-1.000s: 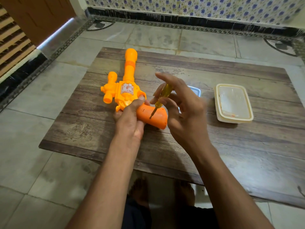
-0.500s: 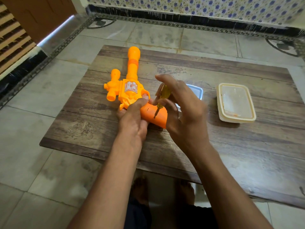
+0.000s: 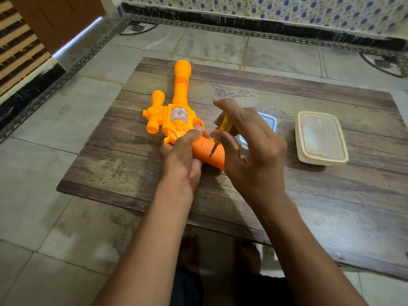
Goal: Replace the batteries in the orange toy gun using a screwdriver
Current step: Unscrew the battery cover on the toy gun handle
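Pressure was what we needed at mid-frame: our left hand (image 3: 183, 160) gripped the toy gun (image 3: 176, 120) steady while right hand (image 3: 254, 151) fingers pinched the screwdriver (image 3: 221, 129) squarely on the handle's screw.

Right hand (image 3: 254, 155) covering most of the blue-rimmed container (image 3: 268, 122), left hand (image 3: 183, 160) hiding the toy gun (image 3: 178, 115) where grip meets body, screwdriver (image 3: 221, 131) tip too small to make out.

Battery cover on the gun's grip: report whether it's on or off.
On. The grip looks closed, and the screwdriver tip rests on it.
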`<state>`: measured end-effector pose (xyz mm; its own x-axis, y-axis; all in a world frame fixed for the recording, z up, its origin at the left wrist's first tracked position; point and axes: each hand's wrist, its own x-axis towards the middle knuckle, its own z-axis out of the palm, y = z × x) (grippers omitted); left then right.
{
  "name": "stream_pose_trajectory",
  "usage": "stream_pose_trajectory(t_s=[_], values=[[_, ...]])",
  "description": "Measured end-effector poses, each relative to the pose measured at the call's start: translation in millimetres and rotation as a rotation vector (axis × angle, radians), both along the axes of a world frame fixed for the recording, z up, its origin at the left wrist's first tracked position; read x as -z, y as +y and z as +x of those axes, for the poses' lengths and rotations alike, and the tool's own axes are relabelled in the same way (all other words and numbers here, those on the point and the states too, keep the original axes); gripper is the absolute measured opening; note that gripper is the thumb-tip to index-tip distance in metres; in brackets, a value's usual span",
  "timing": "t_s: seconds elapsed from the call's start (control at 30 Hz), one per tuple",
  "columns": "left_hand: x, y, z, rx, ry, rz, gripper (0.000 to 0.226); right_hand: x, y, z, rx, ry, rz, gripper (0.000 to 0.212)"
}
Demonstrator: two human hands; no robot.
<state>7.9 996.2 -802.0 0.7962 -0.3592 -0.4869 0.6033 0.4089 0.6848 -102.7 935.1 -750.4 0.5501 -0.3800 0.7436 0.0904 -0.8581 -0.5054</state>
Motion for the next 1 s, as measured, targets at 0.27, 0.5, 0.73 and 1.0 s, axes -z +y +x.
stream_pose_trajectory(t_s=[0.27,0.5,0.73,1.0], values=[[2.7,-1.0,0.4,-0.027,0.018,-0.026,0.058,-2.3,-1.0,1.8,-0.286,0.1,0.277,0.063],[4.2,-0.5,2.0,-0.012,0.016,-0.031,0.053,-1.9,-5.5,2.5,-0.174,-0.007,0.266,0.028],[2.6,2.2,-0.5,0.025,-0.001,-0.01,0.053,2.4,-5.2,-0.5,-0.262,0.025,0.364,0.053],[3.4,1.0,-0.5,0.004,0.006,-0.011,0.062,2.4,-12.6,3.1,-0.132,-0.042,0.251,0.038]])
